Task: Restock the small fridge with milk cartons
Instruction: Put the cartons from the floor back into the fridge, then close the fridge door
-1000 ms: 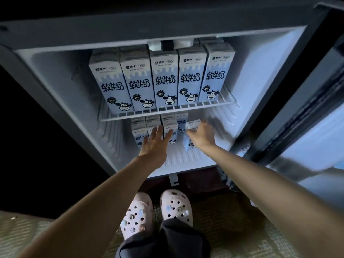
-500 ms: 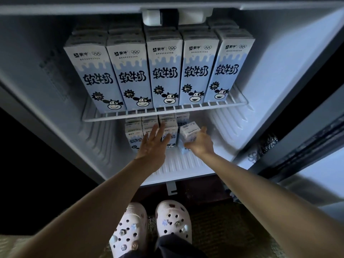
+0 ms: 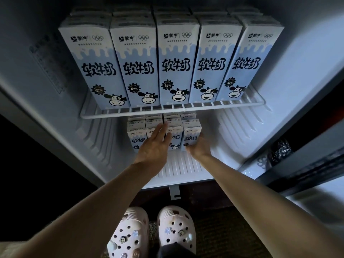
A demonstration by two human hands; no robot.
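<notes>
The small fridge [image 3: 279, 71] stands open in front of me. Several tall blue-and-white milk cartons [image 3: 176, 62] with a cow face fill the wire shelf [image 3: 130, 113]. Below it, on the fridge floor, stands a block of several small milk cartons [image 3: 136, 135] in rows. My left hand [image 3: 154, 146] is open, its flat fingers laid against the fronts of the middle small cartons. My right hand [image 3: 200, 148] grips the rightmost small carton [image 3: 191, 133] at its lower right corner. That carton stands upright against the row.
The ribbed fridge floor [image 3: 182, 168] is bare in front of and to the right of the small cartons. The open fridge door [image 3: 307, 164] hangs at the right. My two white clogs [image 3: 130, 231] stand on the carpet just below the fridge.
The view has closed in on the fridge. My right hand has brought the tilted small carton left and set it upright at the right end of the front row. The left hand stayed on the cartons.
</notes>
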